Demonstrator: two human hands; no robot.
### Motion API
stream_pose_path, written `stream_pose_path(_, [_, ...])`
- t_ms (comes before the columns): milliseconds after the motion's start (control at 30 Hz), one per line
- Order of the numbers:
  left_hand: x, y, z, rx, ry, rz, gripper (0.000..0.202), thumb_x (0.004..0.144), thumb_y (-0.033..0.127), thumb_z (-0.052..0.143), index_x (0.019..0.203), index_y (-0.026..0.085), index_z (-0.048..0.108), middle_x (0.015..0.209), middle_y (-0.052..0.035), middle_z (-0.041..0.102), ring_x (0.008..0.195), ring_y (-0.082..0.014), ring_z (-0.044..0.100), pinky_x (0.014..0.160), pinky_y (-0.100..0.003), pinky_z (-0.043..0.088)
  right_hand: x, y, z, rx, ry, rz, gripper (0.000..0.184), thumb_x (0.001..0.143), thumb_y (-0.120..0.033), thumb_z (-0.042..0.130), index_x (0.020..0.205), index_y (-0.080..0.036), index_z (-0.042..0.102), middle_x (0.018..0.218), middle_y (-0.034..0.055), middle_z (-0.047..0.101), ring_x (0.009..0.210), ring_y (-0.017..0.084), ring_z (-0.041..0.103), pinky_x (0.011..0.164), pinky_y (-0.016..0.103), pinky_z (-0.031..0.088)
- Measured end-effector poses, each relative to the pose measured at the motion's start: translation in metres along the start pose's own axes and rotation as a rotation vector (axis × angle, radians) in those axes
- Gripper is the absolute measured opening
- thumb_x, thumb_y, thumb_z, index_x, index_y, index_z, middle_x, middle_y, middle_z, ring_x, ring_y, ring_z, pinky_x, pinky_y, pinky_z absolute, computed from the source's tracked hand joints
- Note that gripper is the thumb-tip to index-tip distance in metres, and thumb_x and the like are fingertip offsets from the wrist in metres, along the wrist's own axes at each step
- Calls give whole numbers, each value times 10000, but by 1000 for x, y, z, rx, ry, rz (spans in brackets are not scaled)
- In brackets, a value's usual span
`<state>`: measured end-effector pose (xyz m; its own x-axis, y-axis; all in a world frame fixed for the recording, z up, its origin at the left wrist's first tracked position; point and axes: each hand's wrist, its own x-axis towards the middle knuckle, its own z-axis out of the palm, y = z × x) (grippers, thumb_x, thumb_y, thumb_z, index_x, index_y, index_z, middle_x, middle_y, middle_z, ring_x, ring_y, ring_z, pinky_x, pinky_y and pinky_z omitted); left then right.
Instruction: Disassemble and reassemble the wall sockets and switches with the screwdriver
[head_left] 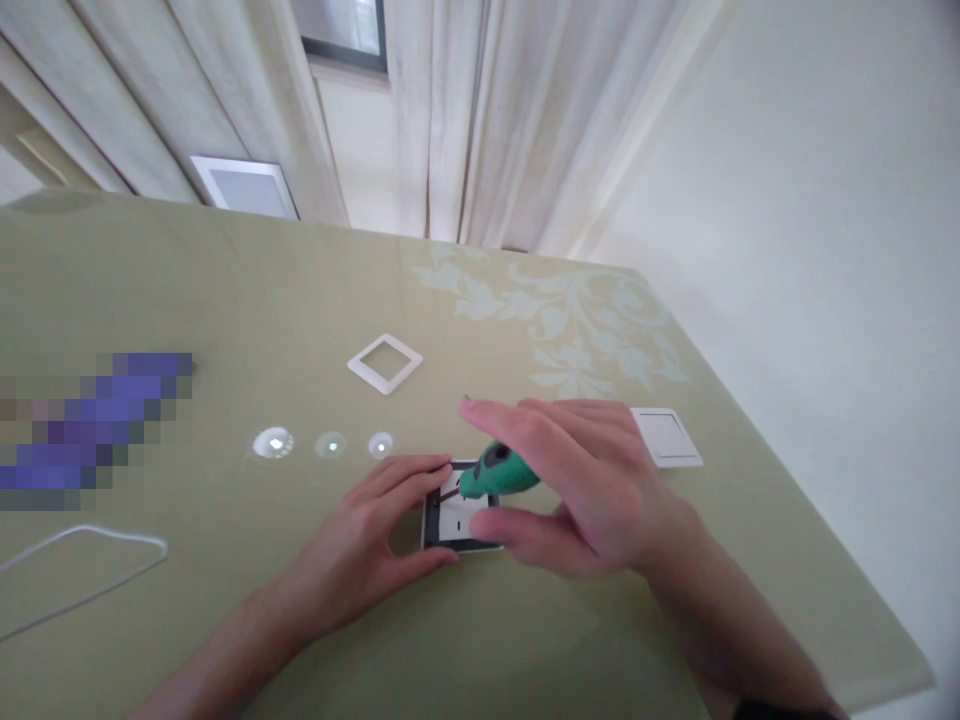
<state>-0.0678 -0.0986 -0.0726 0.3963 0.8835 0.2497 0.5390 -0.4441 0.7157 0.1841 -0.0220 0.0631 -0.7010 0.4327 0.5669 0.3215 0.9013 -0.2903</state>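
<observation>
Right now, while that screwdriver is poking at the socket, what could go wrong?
The screwdriver might slip and poke the left hand, because its tip is close to those fingers. The socket might also twist or slide on the smooth-looking table if the left hand lets it loosen.

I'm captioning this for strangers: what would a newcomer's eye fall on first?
Probably the green-handled screwdriver in the right hand, its shaft over a slotted white plate held by the left hand. Beyond lies a white frame; at far left, a pixelated blue patch stands out.
</observation>
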Motion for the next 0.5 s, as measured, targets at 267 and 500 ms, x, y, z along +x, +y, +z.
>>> stream_pose_path(267, [0, -4, 4, 15, 8, 18, 646, 940, 473, 875, 1509, 356, 591, 1505, -68, 699, 1371, -320, 687, 1151, -533, 609, -1, 0, 12, -103, 181, -80, 310, 1020, -431, 789, 1202, -192, 712, 721, -36, 712, 572, 137, 634, 567, 280, 501])
stream_pose_path(500, [2, -4, 4, 5, 8, 32, 583, 923, 440, 893, 1444, 337, 654, 1489, -78, 709, 1367, -329, 692, 1123, -516, 627, -1, 1, 8, 262, -168, -2, 496, 1147, -307, 562, 1625, -208, 479, 1311, 90, 784, 1113, 174, 763, 945, 291, 622])
